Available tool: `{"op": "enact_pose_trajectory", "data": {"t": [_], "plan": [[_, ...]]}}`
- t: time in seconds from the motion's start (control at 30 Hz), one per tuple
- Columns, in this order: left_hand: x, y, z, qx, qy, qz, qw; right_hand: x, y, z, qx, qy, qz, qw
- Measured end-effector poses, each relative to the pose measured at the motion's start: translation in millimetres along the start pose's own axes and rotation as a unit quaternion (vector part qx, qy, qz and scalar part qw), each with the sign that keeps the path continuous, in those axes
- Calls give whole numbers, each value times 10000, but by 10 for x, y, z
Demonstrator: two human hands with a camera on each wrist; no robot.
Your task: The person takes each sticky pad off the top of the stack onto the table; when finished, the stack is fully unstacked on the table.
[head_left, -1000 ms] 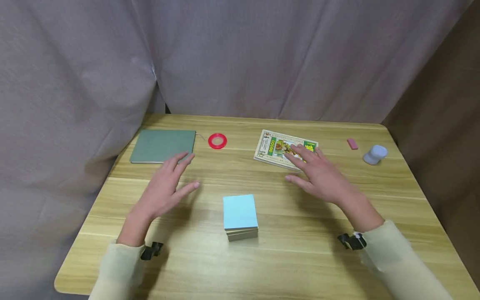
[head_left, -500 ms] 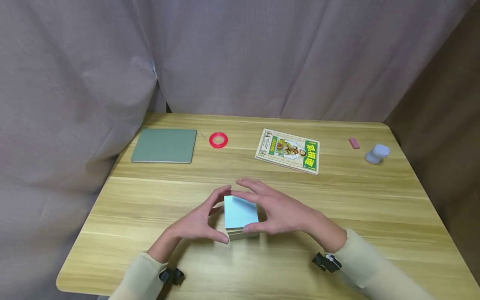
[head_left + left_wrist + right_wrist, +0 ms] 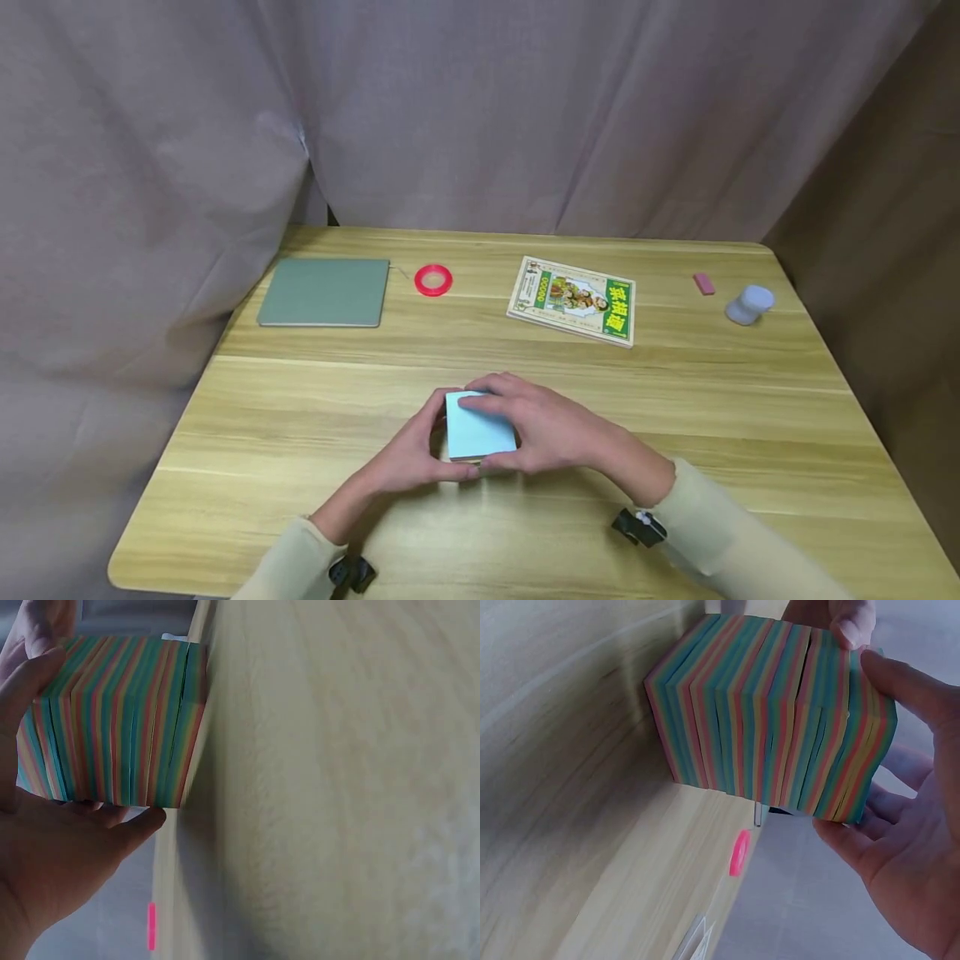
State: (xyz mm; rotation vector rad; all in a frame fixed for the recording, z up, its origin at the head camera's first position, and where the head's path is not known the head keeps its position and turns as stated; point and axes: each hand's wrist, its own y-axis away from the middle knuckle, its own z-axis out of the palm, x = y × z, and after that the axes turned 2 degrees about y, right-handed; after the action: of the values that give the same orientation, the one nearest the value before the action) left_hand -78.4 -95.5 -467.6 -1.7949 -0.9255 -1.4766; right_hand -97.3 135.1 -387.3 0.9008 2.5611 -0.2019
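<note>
A tall stack of sticky notes (image 3: 478,432) with a light blue top is near the middle of the table. Its sides show many thin coloured layers in both wrist views, a little unevenly lined up. My left hand (image 3: 408,457) grips it from the left, thumb across the near side and fingers behind. From the right, my right hand (image 3: 558,427) holds the upper part, its thumb on the near side close to the left thumb, with one finger over the blue top. Whether the stack's base touches the tabletop cannot be told.
Along the back of the wooden table (image 3: 300,467) lie a green notebook (image 3: 324,292), a red tape roll (image 3: 433,280), an illustrated booklet (image 3: 573,300) and a pink eraser (image 3: 703,283). A pale, waisted object (image 3: 750,305) stands at the right. Grey curtains (image 3: 450,108) hang behind.
Both hands have come down and inward from either side, the right one from over the booklet. They now hold the stack of sticky notes, which was standing untouched one second ago.
</note>
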Motion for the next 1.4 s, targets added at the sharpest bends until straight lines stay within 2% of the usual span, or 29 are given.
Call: {"op": "enact_pose_trajectory", "data": {"t": [0.13, 0.33, 0.47, 0.6, 0.77, 0.9, 1.07, 1.4], "plan": [[-15, 5, 7, 21, 36, -36, 10000, 6, 10, -15, 134, 55, -10, 9999], [-8, 9, 6, 65, 44, -50, 10000, 95, 96, -149, 433, -360, 240, 9981], [1, 5, 12, 115, -30, -28, 9999, 289, 175, -263, 835, -485, 660, 9931], [0, -6, 23, 129, -35, 0, 9999, 594, 234, -265, 1093, -176, 1036, 9884], [-7, -11, 35, 131, -10, 3, 9999, 968, 285, -52, 1019, 225, 1208, 9872], [0, -6, 45, 146, -14, -54, 9999, 1134, 333, 156, 893, 366, 1204, 9880], [-3, 1, 47, 175, -55, -57, 9998, 1194, 367, 279, 799, 459, 1128, 9893], [-16, -1, 39, 139, 13, -38, 9999, 1160, 359, 233, 517, 751, 1225, 9883]]}}
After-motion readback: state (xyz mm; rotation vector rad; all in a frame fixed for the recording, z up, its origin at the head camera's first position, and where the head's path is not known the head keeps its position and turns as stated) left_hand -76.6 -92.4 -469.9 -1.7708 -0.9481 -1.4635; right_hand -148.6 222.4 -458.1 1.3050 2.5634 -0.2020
